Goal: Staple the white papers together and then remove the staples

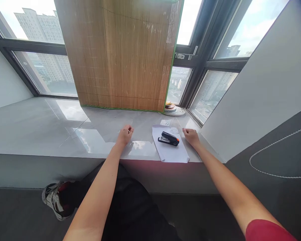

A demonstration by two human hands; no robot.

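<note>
A black stapler point(168, 138) with an orange spot at one end lies on white sheets of paper point(174, 154) near the sill's front edge. To the left of the paper, my left hand point(126, 134) rests on the sill, its fingers curled closed with nothing seen in them. My right hand point(190, 136) is closed in a loose fist just right of the paper, apart from the stapler. Some handwriting or drawing shows at the paper's upper right.
The glossy grey windowsill point(37, 134) runs across the view. A bamboo blind point(122, 57) hangs at its back, with a stack of plates point(174, 109) beside its lower right corner. A bead cord point(268, 144) loops at the right. My legs are below the sill.
</note>
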